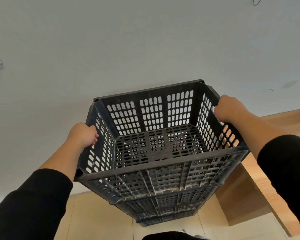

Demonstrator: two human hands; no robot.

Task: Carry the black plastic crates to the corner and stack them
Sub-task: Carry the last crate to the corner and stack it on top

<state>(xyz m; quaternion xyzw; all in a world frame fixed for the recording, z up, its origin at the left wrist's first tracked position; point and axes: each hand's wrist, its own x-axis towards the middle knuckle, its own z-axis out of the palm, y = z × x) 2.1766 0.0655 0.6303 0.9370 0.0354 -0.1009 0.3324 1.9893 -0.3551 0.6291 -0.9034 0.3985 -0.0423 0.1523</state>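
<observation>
A black slotted plastic crate (156, 132) fills the middle of the head view, empty, with its open top facing me. My left hand (82, 135) grips its left rim, fingers curled over the edge. On the opposite side, my right hand (229, 109) grips the right rim the same way. Directly below this crate is a stack of more black crates (163, 210) on the floor against the wall. Whether the held crate rests on the stack or hangs just above it, I cannot tell.
A pale grey wall (145, 49) rises right behind the crates. A wooden piece of furniture (246, 193) stands close on the right of the stack. Beige floor tiles (93, 220) show at the lower left.
</observation>
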